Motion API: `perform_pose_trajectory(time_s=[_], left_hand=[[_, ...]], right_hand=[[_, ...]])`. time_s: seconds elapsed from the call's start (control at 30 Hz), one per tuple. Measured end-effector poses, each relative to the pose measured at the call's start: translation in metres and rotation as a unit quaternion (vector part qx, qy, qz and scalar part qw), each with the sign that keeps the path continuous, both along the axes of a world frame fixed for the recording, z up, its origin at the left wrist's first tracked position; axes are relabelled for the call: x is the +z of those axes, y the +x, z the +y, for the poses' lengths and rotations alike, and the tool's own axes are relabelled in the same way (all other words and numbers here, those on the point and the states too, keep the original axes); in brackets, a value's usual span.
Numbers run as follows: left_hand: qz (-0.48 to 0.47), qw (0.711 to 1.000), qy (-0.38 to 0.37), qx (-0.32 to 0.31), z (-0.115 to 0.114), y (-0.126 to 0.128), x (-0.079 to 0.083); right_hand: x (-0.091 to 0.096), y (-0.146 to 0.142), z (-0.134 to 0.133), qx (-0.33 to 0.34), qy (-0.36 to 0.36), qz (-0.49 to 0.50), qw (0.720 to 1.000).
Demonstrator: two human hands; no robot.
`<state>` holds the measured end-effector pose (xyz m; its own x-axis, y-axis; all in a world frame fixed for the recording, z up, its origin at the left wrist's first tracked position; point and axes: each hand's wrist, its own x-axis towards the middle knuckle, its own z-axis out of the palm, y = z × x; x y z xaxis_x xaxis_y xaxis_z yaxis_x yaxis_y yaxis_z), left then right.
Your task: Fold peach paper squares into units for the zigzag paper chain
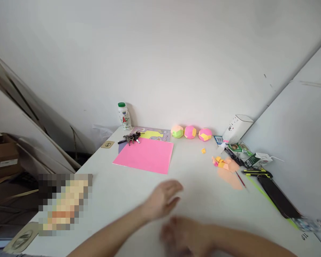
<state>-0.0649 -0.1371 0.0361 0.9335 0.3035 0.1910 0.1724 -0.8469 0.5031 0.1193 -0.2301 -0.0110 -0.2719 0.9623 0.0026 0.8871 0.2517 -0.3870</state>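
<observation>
My left hand point(163, 200) hovers over the white table point(117, 192) near its middle, fingers stretched out and nothing in it. My right hand point(183, 235) lies lower, close to the front edge, smeared by motion so its fingers cannot be read. A pink paper sheet point(146, 156) lies flat just beyond my left hand. Three pink, yellow and green paper balls point(190, 132) sit in a row by the wall. Small folded orange and yellow paper pieces point(222, 162) lie to the right, beside an orange sheet point(230, 178).
A bunch of keys point(130, 137) and a green-capped bottle point(125, 116) stand at the back left. A white box point(237, 128), a utility knife point(256, 173), a red pen point(240, 179) and a long black case point(278, 196) crowd the right side. Boards lean at the far left.
</observation>
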Motion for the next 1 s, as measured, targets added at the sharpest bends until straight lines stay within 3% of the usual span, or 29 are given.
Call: perform_pose_trajectory(time_s=[0.07,0.13,0.17,0.23,0.3,0.37,0.5,0.63,0.73,0.83,0.93,1.0], left_hand=[[0.068,0.985,0.11,0.114,0.051,-0.015,-0.005],[0.127,0.964,0.167,0.164,0.093,-0.027,-0.018],[0.146,0.958,0.179,0.172,0.11,-0.031,-0.026],[0.169,0.949,0.192,0.183,0.135,-0.035,-0.039],[0.188,0.944,0.205,0.178,0.151,-0.034,-0.045],[0.203,0.94,0.212,0.176,0.163,-0.028,-0.044],[0.206,0.933,0.227,0.189,0.188,-0.01,-0.035],[0.205,0.93,0.241,0.188,0.211,0.002,-0.029],[0.205,0.924,0.25,0.205,0.213,0.008,-0.029],[0.205,0.905,0.27,0.258,0.193,0.016,-0.032],[0.196,0.889,0.29,0.295,0.149,0.024,-0.038],[0.19,0.904,0.275,0.266,0.111,0.026,-0.045]], right_hand=[[0.012,0.0,-0.041,-0.01,-0.003,0.029,1.0],[0.029,0.015,-0.068,-0.04,-0.002,0.071,0.997],[0.037,0.025,-0.077,-0.094,-0.015,0.168,0.981],[0.048,0.048,-0.089,-0.235,0.001,0.301,0.924],[0.048,0.066,-0.096,-0.321,0.003,0.38,0.868],[0.04,0.076,-0.1,-0.349,-0.016,0.419,0.838],[0.023,0.077,-0.106,-0.35,-0.036,0.437,0.828],[0.023,0.084,-0.107,-0.349,-0.03,0.415,0.84],[0.028,0.111,-0.102,-0.393,0.053,0.302,0.867],[0.026,0.146,-0.089,-0.429,0.182,0.089,0.88],[0.015,0.161,-0.075,-0.43,0.088,-0.079,0.895],[0.005,0.152,-0.07,-0.417,0.006,-0.133,0.899]])
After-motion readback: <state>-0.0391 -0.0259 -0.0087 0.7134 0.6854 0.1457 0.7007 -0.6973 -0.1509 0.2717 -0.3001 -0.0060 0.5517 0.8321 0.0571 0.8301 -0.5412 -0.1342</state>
